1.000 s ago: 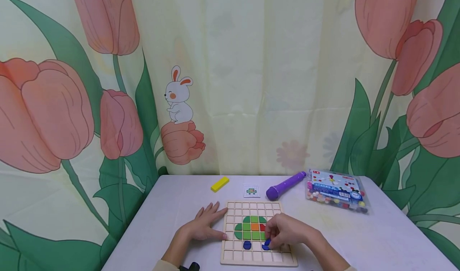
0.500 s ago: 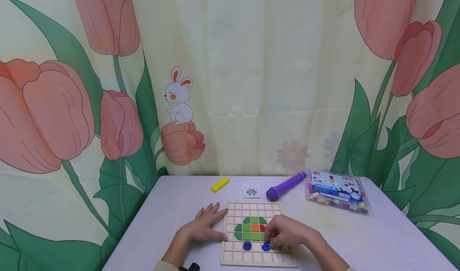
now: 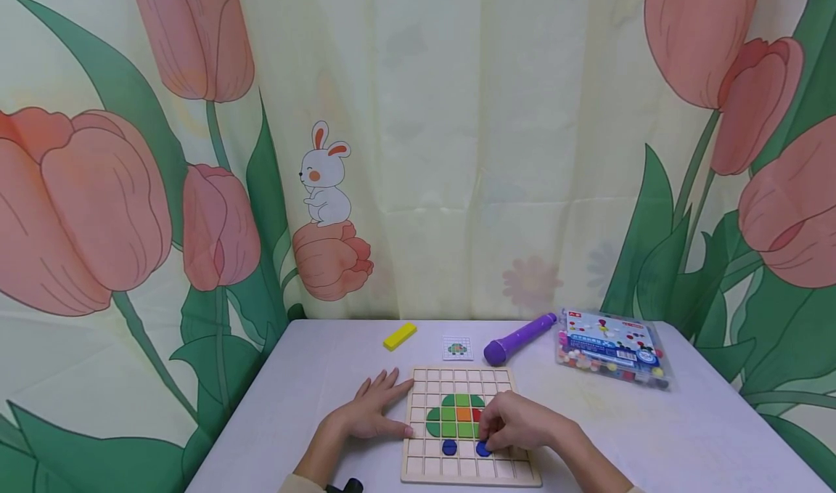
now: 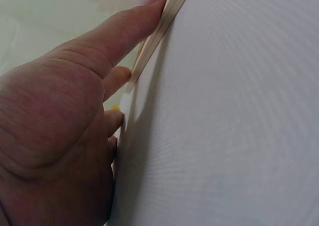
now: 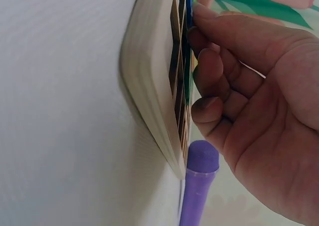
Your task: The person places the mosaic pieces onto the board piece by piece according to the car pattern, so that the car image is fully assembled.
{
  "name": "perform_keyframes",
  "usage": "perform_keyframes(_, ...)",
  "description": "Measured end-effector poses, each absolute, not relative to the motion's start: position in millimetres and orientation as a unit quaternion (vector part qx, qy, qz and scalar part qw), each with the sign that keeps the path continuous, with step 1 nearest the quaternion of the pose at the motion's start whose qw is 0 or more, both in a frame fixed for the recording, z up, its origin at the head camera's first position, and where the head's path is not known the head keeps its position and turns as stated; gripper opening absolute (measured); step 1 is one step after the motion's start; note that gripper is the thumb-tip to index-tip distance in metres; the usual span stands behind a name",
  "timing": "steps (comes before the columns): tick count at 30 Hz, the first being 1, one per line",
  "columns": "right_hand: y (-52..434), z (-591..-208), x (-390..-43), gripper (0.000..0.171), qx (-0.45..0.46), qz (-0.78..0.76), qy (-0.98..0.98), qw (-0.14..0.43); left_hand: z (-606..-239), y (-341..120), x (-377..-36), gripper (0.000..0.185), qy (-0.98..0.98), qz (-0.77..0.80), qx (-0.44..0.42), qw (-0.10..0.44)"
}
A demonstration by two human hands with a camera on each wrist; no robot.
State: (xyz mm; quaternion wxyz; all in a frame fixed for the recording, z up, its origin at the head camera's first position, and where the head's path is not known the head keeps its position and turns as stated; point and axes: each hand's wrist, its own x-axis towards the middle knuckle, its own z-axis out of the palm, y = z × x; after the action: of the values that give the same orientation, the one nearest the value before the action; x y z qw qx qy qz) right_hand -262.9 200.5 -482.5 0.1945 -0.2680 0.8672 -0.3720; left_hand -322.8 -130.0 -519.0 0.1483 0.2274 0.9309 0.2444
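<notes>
A wooden grid board (image 3: 429, 467) lies on the table, bearing light green squares (image 3: 448, 428), dark green rounded pieces (image 3: 434, 419), an orange square (image 3: 463, 414) and a red piece (image 3: 477, 414). Two blue half-circles form a disc (image 3: 449, 447) in a lower row. To its right, my right hand (image 3: 519, 422) pinches a blue half-circle piece (image 3: 482, 449) with thumb and index finger, down at the grid; its fingertips partly cover it. My left hand (image 3: 374, 412) lies spread at the board's left edge, thumb and index finger touching the frame.
Beyond the board lie a yellow block (image 3: 400, 335), a small pattern card (image 3: 457, 348) and a purple microphone-shaped toy (image 3: 519, 339). A clear box of colored beads (image 3: 614, 348) stands at the back right. A black object (image 3: 353, 485) shows at the front edge, by the left forearm.
The blue piece in my right hand, tilted above its neighbor a second ago, now lies flat against it, making a round disc. The right hand shifted slightly left; the left hand stayed put.
</notes>
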Motion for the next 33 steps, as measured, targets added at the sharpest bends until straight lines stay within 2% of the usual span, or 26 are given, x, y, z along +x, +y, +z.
perform_keyframes(18, 209, -482, -269, 0.012, -0.275, -0.387, 0.862, 0.176, -520, -130, -324, 0.099, 0.93, 0.242, 0.232, 0.147)
perform_keyframes(27, 211, -481, -270, 0.01, -0.263, -0.391, 0.875, 0.114, -519, -132, -323, 0.097, 0.93, 0.246, 0.226, 0.154)
perform_keyframes(33, 215, -482, -272, 0.016, -0.196, -0.382, 0.901, 0.061, -518, -130, -322, 0.096, 0.926, 0.259, 0.231, 0.147)
